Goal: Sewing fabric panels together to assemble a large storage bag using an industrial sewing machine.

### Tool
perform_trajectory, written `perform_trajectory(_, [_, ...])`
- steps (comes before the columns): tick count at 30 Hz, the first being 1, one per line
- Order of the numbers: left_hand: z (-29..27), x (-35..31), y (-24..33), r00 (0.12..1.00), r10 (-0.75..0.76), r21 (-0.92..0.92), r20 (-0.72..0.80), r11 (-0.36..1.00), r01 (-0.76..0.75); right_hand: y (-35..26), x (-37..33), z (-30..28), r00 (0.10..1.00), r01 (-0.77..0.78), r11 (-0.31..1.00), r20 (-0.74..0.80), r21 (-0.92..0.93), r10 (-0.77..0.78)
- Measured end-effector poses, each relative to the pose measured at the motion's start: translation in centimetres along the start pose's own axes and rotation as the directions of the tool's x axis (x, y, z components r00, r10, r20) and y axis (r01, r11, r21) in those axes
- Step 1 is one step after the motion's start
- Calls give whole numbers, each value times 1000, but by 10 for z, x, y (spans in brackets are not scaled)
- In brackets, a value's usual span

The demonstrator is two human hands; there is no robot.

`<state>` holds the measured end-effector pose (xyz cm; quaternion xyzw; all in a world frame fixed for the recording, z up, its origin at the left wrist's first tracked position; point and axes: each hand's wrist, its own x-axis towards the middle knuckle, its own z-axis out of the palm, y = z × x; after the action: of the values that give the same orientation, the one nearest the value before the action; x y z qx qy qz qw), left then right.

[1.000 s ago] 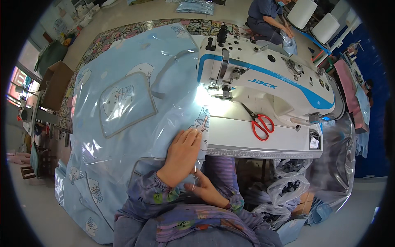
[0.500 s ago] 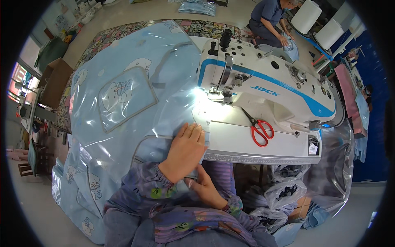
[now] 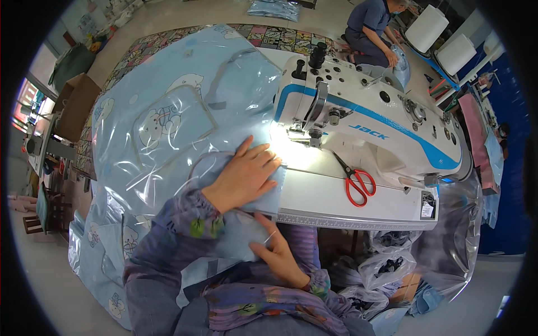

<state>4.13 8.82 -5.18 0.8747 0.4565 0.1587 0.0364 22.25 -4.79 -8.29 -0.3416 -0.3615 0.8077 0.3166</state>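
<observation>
A large glossy light-blue sheet [image 3: 129, 117] with white cartoon animal prints covers the left of the sewing table. A grey-edged patch [image 3: 174, 126] shows on it. My left hand [image 3: 241, 176] lies flat on the sheet's right part, fingers spread, just below the lit needle area. Beneath the table's front edge, my right hand [image 3: 283, 260] is at the hanging part of the sheet, thumb and forefinger apart. The white and blue sewing machine [image 3: 370, 123] stands right of the sheet, its presser foot area washed out by the lamp.
Red-handled scissors [image 3: 358, 187] lie on the machine bed. A ruler strip [image 3: 353, 218] runs along the table's front edge. Plastic bags [image 3: 386, 269] with dark scraps hang below. White thread cones [image 3: 427, 28] stand at the far right. Another person [image 3: 370, 28] crouches beyond, handling blue material.
My left hand has slid up and slightly left, its fingers spreading. My right thumb and forefinger have moved apart. The view has shifted slightly.
</observation>
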Motion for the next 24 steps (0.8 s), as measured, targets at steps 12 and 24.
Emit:
perform_trajectory(12, [3,27,-14,996,88,3,18,996,-88,-9,-2,-15,992,105,887,104,-449,-65])
perform_trajectory(24, [7,37,-35,996,85,66,-27,994,-83,-21,8,-24,976,116,876,-108,-468,-187])
